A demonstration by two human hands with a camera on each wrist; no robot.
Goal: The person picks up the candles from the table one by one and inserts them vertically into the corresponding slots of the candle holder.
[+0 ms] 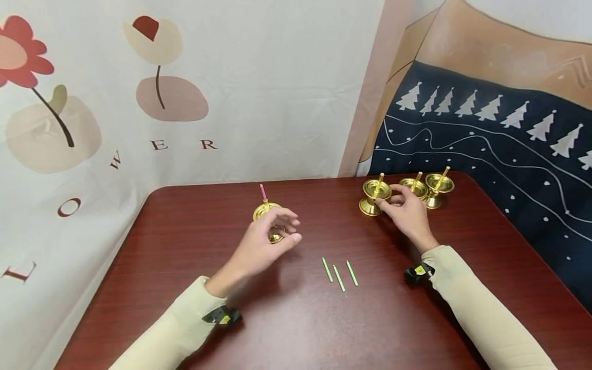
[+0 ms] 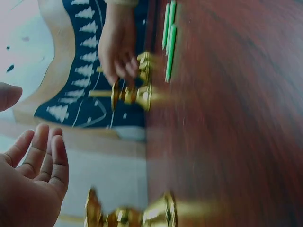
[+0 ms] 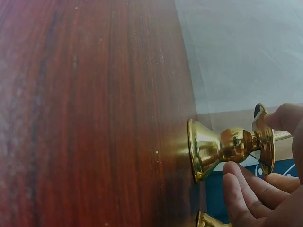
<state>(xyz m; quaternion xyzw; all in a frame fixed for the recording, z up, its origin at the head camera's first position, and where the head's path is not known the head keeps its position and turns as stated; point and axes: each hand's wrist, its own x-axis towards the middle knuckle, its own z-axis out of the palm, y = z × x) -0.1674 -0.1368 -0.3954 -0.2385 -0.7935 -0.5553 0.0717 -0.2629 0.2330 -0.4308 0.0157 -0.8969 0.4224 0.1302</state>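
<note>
My left hand (image 1: 265,239), fingers loosely bent and apart from the thumb, hovers in front of a brass candle holder (image 1: 261,210) with a thin pink candle (image 1: 263,192). The hand partly hides this holder and seems to hold nothing. At the back right, my right hand (image 1: 409,213) grips another brass holder (image 1: 370,206) by its dish. In the right wrist view the thumb lies on the dish rim, and the fingers are below the dish beside the stem. A yellow-gold stick (image 1: 379,184) stands in that holder, whose base (image 3: 201,151) appears to be on the table.
Two more brass holders (image 1: 433,200) with yellow-gold sticks stand just right of my right hand, one partly behind it. Three light green candles (image 1: 339,278) lie on the dark red table (image 1: 296,329) between my arms. Printed cloth (image 1: 277,103) hangs behind the table.
</note>
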